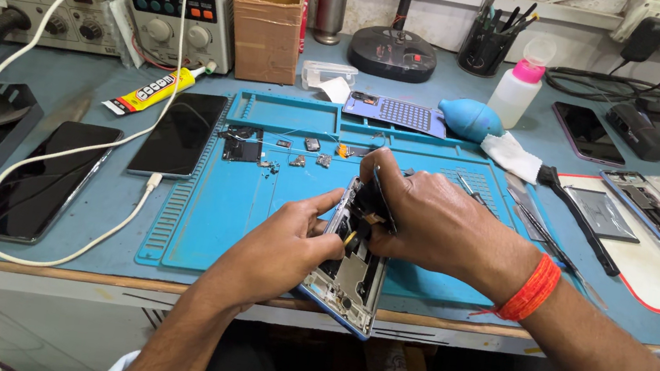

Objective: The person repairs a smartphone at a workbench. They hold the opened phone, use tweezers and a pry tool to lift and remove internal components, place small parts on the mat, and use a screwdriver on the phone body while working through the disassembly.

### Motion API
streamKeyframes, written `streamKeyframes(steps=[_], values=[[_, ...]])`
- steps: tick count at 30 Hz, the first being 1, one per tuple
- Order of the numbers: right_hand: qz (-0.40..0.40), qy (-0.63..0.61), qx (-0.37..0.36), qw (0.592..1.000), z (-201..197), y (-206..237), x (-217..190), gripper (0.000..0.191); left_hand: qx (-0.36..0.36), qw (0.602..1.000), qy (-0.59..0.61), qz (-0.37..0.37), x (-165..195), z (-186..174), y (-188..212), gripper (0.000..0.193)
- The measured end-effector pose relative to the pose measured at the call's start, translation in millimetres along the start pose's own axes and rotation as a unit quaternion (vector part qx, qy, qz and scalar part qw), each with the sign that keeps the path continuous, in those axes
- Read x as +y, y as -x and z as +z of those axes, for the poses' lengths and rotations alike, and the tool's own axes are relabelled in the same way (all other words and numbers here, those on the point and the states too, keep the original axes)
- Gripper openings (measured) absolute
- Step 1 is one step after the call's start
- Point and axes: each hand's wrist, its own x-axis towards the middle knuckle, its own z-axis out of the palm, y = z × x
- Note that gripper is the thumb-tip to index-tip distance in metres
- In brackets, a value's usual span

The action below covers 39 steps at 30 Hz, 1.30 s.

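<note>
Silver-framed and opened, the phone (pixel 354 272) sits tilted over the near edge of the blue mat (pixel 258 201), its insides facing me. My left hand (pixel 286 244) grips its left side, fingers (pixel 324 211) closed on the frame. My right hand (pixel 421 217) comes in from three o'clock, fingers pinched narrow on a small black part (pixel 366 217) at the phone's top. Loose parts (pixel 300 151) lie on the mat at twelve o'clock. At nine o'clock two dark phones (pixel 181 133) rest on the bench (pixel 83 201), with a white cable (pixel 63 163) looping past them.
</note>
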Motion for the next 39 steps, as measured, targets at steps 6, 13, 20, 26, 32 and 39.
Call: streamKeyframes(steps=[6,13,20,26,32,39], values=[[-0.008,-0.058,0.0,0.998,0.0,-2.0,8.4,0.066,0.008,1.0,-0.013,-0.009,-3.9,-2.8,-0.8,0.076],[0.001,-0.148,0.19,0.971,-10.3,13.4,35.2,0.026,0.006,0.992,0.122,0.042,-13.7,-0.4,-7.5,0.08],[-0.134,-0.104,0.351,0.921,30.8,47.7,13.1,0.037,0.086,0.959,0.223,0.154,-14.4,24.7,-15.7,0.063],[-0.121,-0.094,0.395,0.906,56.7,54.9,-3.5,0.046,0.118,0.951,0.203,0.202,-10.7,32.2,-8.8,0.052],[-0.126,-0.095,0.417,0.895,61.3,55.9,-2.7,0.055,0.123,0.949,0.21,0.203,-10.7,33.4,-9.9,0.056],[-0.12,-0.094,0.421,0.894,63.7,56.1,-3.2,0.052,0.117,0.95,0.208,0.2,-10.8,32.9,-8.9,0.057]])
